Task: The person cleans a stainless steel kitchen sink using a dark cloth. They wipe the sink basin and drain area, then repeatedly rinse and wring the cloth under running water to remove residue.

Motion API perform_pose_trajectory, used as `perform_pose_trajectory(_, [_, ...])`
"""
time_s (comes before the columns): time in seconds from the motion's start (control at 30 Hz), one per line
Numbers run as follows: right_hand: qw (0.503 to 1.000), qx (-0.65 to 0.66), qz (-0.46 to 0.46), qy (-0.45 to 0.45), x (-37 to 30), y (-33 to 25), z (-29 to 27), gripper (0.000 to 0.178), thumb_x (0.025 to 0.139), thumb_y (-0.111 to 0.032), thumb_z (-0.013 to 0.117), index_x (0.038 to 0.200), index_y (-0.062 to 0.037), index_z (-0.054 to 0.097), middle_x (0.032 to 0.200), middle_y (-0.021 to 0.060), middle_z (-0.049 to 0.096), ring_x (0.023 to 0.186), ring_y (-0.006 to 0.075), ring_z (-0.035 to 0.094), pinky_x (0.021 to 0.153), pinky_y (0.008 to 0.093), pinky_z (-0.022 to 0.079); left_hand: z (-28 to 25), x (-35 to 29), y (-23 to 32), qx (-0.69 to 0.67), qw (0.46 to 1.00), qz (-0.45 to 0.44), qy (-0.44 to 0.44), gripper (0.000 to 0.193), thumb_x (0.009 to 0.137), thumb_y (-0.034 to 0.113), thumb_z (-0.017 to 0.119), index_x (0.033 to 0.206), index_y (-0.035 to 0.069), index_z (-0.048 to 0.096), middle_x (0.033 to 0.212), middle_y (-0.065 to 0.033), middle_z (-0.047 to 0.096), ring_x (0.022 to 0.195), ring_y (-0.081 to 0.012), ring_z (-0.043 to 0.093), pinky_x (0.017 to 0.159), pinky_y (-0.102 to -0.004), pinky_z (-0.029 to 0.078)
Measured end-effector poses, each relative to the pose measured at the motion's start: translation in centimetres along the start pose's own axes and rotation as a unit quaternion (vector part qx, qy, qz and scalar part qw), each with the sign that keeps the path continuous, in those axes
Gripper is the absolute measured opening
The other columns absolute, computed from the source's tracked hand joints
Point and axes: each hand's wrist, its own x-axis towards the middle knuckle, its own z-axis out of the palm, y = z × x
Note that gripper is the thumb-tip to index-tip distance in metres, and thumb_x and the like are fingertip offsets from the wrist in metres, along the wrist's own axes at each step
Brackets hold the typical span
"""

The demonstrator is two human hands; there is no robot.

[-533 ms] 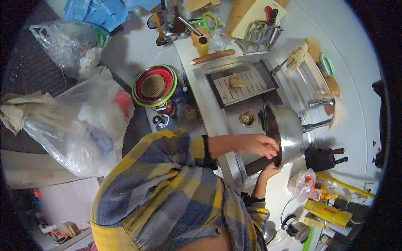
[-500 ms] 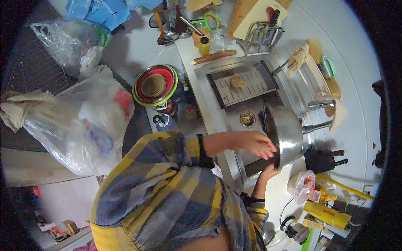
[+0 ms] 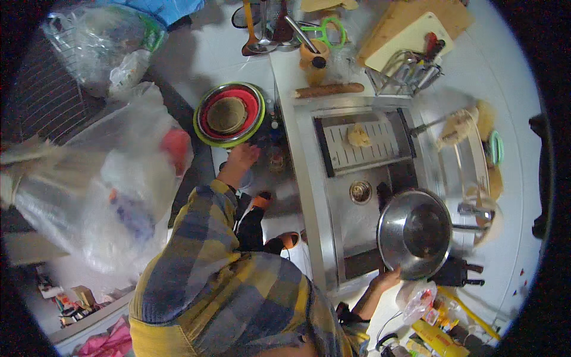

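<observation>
My right hand [image 3: 388,278] grips the near rim of a shiny metal basin [image 3: 414,235] over the right end of the sink [image 3: 324,229]. The basin tilts so its inside shows, with no food visible in it. Off to the left, my left hand [image 3: 239,162] is empty, its fingers apart, just below a stack of nested round bowls [image 3: 254,134]. Those are green-rimmed, red and brown. A slotted metal drain tray [image 3: 345,152] lies across the far part of the sink, with a pale lump [image 3: 358,135] on it.
A wooden rolling pin [image 3: 329,90] lies behind the sink. Faucet [image 3: 476,210] and knife block [image 3: 450,272] stand to the right. Large plastic bags [image 3: 113,196] fill the left side. A cutlery rack [image 3: 410,71] and cutting boards [image 3: 380,35] are at the back.
My left hand has left the metal basin and swung left toward the nested bowls. The basin has turned from its side to show its inside, still in my right hand.
</observation>
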Motion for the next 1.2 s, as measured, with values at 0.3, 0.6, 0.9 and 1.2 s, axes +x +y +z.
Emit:
perform_pose_trajectory(0.3, [0.995, -0.023, 0.095, -0.03, -4.1, -1.8, 1.2, 0.044, 0.083, -0.028, 0.057, 0.119, -0.0033, 0.049, 0.123, 0.015, 0.051, 0.106, 0.031, 0.053, 0.076, 0.0443, 0.051, -12.0, 12.5, 5.0, 0.28, 0.904, 0.321, 0.032, 0.022, 0.091, 0.023, 0.043, 0.1, 0.003, 0.048, 0.082, -0.0044, 0.05, 0.081, -0.0199, 0.05, 0.071, -0.0356, 0.045])
perform_pose_trajectory(0.6, [0.927, -0.277, -0.165, 0.192, -5.6, -3.3, 12.2, 0.046, 0.088, -0.025, 0.053, 0.127, -0.0022, 0.041, 0.125, 0.0169, 0.047, 0.109, 0.0335, 0.05, 0.084, 0.0459, 0.047, -11.1, 17.1, 8.1, 0.485, 0.794, 0.363, 0.049, 0.051, 0.083, 0.002, 0.058, 0.127, 0.002, 0.035, 0.121, -0.0142, 0.046, 0.106, -0.0229, 0.051, 0.087, -0.0359, 0.045])
perform_pose_trajectory(0.9, [0.913, -0.333, -0.198, 0.127, -3.8, -5.4, 17.0, 0.047, 0.089, -0.022, 0.052, 0.129, -0.0017, 0.039, 0.128, 0.0172, 0.045, 0.113, 0.0327, 0.047, 0.089, 0.0449, 0.043, -12.1, 19.7, 7.8, 0.617, 0.683, 0.367, 0.135, 0.048, 0.08, 0.008, 0.064, 0.123, 0.001, 0.042, 0.123, -0.013, 0.049, 0.107, -0.0263, 0.051, 0.086, -0.0379, 0.045])
perform_pose_trajectory(1.2, [0.918, -0.333, -0.21, 0.051, -3.3, -4.6, 20.8, 0.049, 0.089, -0.019, 0.052, 0.131, -0.0012, 0.036, 0.131, 0.0176, 0.042, 0.116, 0.0318, 0.044, 0.094, 0.0439, 0.039, -8.3, 18.0, 9.0, 0.334, 0.872, 0.321, 0.158, 0.033, 0.085, 0.017, 0.057, 0.113, 0.002, 0.049, 0.105, -0.0153, 0.056, 0.099, -0.03, 0.054, 0.09, -0.0474, 0.047])
